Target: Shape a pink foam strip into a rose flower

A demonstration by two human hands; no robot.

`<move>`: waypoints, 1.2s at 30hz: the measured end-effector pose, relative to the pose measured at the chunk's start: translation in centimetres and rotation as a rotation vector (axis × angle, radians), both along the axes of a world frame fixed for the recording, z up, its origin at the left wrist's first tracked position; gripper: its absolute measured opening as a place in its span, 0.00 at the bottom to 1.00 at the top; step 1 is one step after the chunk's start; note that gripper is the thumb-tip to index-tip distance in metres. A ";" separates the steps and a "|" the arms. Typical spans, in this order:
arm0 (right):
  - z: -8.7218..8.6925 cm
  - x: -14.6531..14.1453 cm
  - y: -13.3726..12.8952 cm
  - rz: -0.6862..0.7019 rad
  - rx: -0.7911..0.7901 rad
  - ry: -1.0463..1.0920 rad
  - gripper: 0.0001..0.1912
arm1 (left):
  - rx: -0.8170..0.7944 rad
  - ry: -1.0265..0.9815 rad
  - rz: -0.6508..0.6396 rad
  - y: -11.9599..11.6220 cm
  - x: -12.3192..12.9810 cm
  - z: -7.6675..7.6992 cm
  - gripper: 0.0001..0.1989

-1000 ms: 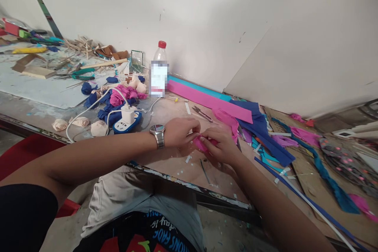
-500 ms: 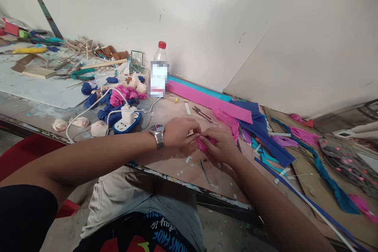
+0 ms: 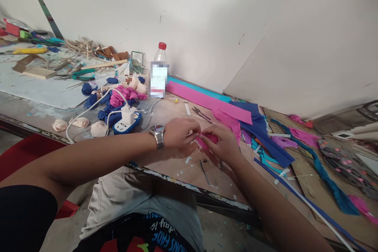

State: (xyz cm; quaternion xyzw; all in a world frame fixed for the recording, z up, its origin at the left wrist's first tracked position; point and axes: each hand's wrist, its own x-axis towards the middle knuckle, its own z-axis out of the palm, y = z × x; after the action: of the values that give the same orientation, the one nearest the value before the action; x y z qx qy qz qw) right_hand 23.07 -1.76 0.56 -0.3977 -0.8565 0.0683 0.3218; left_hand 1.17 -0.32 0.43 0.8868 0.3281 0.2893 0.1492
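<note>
A small piece of pink crepe paper (image 3: 203, 142) is held between my two hands, just above the tabletop. My left hand (image 3: 180, 132), with a metal watch at the wrist, pinches its left end between closed fingertips. From the right, the fingers of my right hand (image 3: 221, 141) are closed round the rest of it and partly hide it. Behind the hands lie small snips (image 3: 202, 114) and a loose pink strip (image 3: 228, 120). A long flat pink strip (image 3: 209, 102) rests farther back, near the wall.
A red-capped bottle (image 3: 161, 57) stands near the wall behind a blurred phone screen (image 3: 158, 80). On the left are a power strip (image 3: 122, 126) with white cables and crumpled paper rosettes (image 3: 121, 96). Blue paper (image 3: 271, 141) lies right, beside cardboard (image 3: 307, 189).
Both hands stay in nearly the same place. The fingers of my right hand have shifted slightly on the pink paper, and its shape between the hands looks a little different.
</note>
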 end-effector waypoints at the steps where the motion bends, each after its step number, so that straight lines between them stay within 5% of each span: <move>1: 0.0 0.0 0.0 -0.005 0.001 0.002 0.06 | 0.002 -0.001 0.000 0.0 0.0 0.0 0.08; 36: 0.2 -0.5 -0.5 0.066 0.034 0.063 0.04 | -0.037 -0.036 0.010 -0.2 0.0 -0.2 0.08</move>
State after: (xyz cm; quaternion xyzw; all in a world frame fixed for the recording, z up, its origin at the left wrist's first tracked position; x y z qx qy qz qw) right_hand 22.57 -2.23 0.71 -0.3613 -0.8597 0.0766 0.3529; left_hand 1.22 -0.55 0.27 0.8770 0.3348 0.2997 0.1699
